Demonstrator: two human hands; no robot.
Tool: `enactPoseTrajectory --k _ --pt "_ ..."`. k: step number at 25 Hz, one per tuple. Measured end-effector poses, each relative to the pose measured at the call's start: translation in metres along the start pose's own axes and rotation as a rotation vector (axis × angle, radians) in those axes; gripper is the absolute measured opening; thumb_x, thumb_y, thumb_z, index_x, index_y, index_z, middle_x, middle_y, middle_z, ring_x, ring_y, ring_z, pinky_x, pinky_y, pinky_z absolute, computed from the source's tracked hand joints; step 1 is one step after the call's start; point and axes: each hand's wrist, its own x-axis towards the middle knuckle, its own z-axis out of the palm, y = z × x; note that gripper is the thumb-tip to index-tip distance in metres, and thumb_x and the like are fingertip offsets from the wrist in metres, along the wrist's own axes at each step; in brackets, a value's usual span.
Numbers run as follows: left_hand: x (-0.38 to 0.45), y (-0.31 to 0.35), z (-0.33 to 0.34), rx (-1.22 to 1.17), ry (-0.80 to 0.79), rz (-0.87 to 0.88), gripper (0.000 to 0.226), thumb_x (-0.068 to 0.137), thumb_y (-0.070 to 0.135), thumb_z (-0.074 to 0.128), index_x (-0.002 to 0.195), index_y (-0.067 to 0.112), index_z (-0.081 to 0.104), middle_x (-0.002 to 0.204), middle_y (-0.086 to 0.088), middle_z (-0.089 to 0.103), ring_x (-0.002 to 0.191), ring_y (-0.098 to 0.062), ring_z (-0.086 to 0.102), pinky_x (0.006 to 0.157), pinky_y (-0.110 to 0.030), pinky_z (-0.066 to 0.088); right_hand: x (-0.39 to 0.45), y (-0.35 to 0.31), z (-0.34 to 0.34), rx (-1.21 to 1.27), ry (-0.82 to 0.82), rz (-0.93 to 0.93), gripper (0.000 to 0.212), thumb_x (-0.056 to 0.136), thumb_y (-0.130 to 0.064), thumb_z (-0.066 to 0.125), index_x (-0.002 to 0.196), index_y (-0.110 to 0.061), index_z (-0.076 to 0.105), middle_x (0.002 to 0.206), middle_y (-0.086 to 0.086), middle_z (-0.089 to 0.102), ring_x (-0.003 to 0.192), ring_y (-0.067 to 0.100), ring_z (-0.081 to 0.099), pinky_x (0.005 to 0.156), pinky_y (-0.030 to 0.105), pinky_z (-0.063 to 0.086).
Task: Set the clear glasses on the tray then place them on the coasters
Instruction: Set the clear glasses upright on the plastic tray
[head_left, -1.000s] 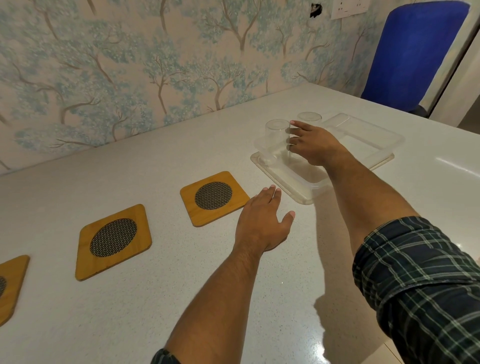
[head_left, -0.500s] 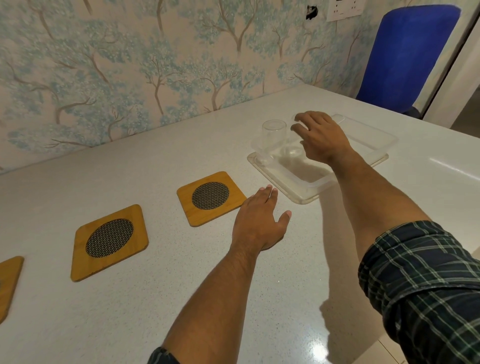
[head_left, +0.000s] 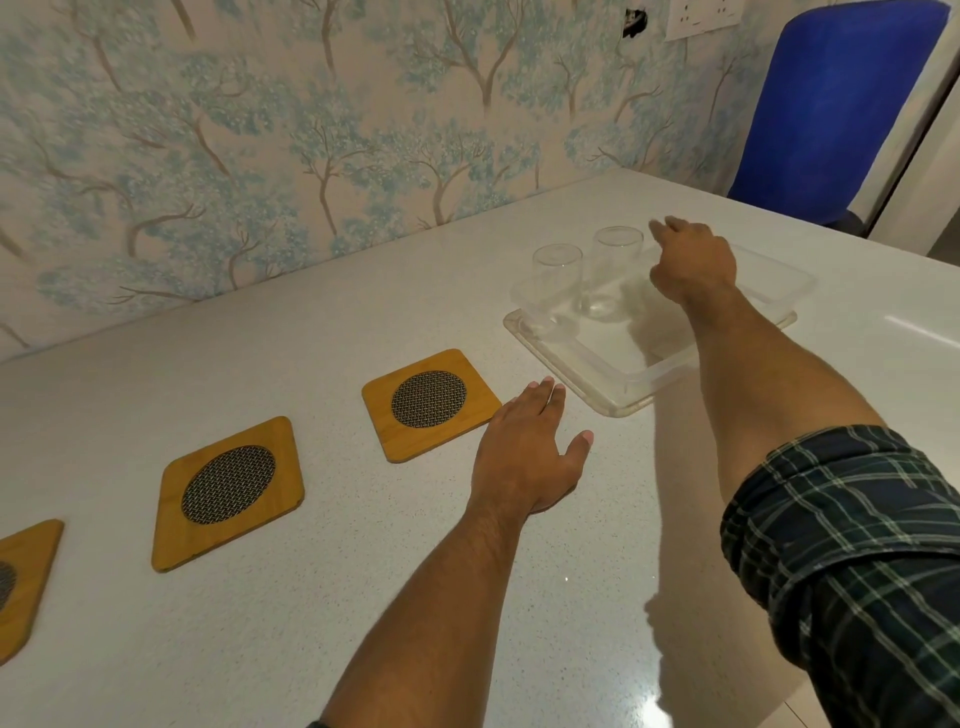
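Two clear glasses stand upright in the far left corner of the clear plastic tray (head_left: 649, 376): the left glass (head_left: 557, 275) and the right glass (head_left: 615, 267). My right hand (head_left: 693, 265) hovers over the tray just right of the right glass, fingers spread and reaching past it, holding nothing. My left hand (head_left: 527, 452) rests flat on the white table, between the nearest coaster (head_left: 431, 404) and the tray. A second wooden coaster (head_left: 228, 491) with a dark mesh centre lies further left, and a third coaster (head_left: 21, 582) is cut off at the left edge.
The white speckled table (head_left: 260, 649) runs up to a wall with tree-patterned wallpaper (head_left: 260, 156). A blue chair (head_left: 836, 104) stands behind the table's far right corner. My right forearm crosses over the tray's near right side.
My right hand has let go of the left glass and moved right and farther back, past the second glass. My left hand has stayed flat on the table.
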Motion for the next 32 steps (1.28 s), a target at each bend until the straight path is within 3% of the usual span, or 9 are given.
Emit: enactPoseTrajectory --k 2,5,10,17,21,25,29,32 --pt "-0.004 0.004 0.002 -0.014 0.000 0.008 0.076 0.102 0.058 0.036 0.164 0.017 0.020 0.173 0.000 0.015 0.159 -0.015 0.011 0.126 -0.034 0.006 -0.002 0.013 0.000 -0.087 -0.146 -0.021 0.072 0.098 -0.011 0.055 0.162 -0.023 0.023 0.168 0.005 0.020 0.152 0.031 0.024 0.118 0.051 0.027" --pt "-0.007 0.011 0.005 -0.026 -0.017 0.026 0.078 0.100 0.060 0.033 0.164 0.017 0.020 0.173 0.000 0.015 0.159 -0.015 0.011 0.128 -0.036 0.008 -0.004 0.031 0.001 -0.202 -0.248 -0.057 0.074 0.099 -0.010 0.053 0.162 -0.027 0.019 0.169 0.000 0.018 0.155 0.025 0.017 0.122 0.049 0.022" --pt "0.002 0.013 -0.002 -0.015 -0.007 0.044 0.080 0.098 0.061 0.029 0.165 0.018 0.020 0.173 0.001 0.015 0.159 -0.015 0.011 0.128 -0.036 0.009 0.003 0.039 -0.003 -0.378 -0.065 -0.132 0.072 0.091 -0.016 0.067 0.156 -0.025 0.037 0.150 0.012 0.046 0.136 0.034 0.044 0.110 0.048 0.040" --pt "0.013 0.006 -0.008 -0.006 -0.007 0.030 0.080 0.099 0.061 0.031 0.165 0.018 0.018 0.173 0.001 0.014 0.159 -0.014 0.010 0.128 -0.036 0.008 0.014 0.039 0.003 -0.460 -0.046 -0.259 0.072 0.086 -0.022 0.077 0.150 -0.032 0.046 0.148 0.006 0.052 0.135 0.031 0.049 0.112 0.048 0.039" --pt "0.019 -0.005 -0.015 -0.001 0.014 0.015 0.077 0.101 0.059 0.034 0.165 0.018 0.019 0.173 0.001 0.014 0.159 -0.014 0.010 0.127 -0.034 0.007 0.025 0.033 -0.004 -0.282 0.013 -0.201 0.076 0.084 -0.022 0.080 0.150 -0.023 0.043 0.147 0.010 0.054 0.131 0.036 0.052 0.108 0.054 0.042" --pt "0.013 -0.012 -0.008 0.014 -0.020 -0.004 0.076 0.102 0.058 0.035 0.165 0.017 0.019 0.173 0.001 0.014 0.159 -0.014 0.010 0.128 -0.035 0.007 0.024 0.033 0.004 0.010 0.059 -0.040 0.077 0.087 -0.039 0.079 0.150 -0.018 0.041 0.148 0.014 0.052 0.127 0.041 0.055 0.103 0.056 0.045" --pt "0.009 -0.021 -0.003 0.024 -0.031 -0.032 0.077 0.102 0.059 0.034 0.165 0.018 0.018 0.173 0.001 0.014 0.159 -0.014 0.009 0.128 -0.035 0.007 0.023 0.025 0.010 0.325 0.125 0.123 0.079 0.085 -0.055 0.074 0.150 -0.024 0.041 0.147 0.009 0.054 0.130 0.035 0.053 0.103 0.051 0.045" --pt "0.005 -0.023 0.000 0.027 -0.040 -0.046 0.078 0.101 0.060 0.032 0.165 0.018 0.018 0.173 0.002 0.014 0.159 -0.014 0.010 0.128 -0.035 0.007 0.021 0.020 0.016 0.409 0.150 0.157 0.075 0.086 -0.060 0.070 0.149 -0.030 0.043 0.145 0.007 0.056 0.130 0.033 0.054 0.103 0.050 0.047"
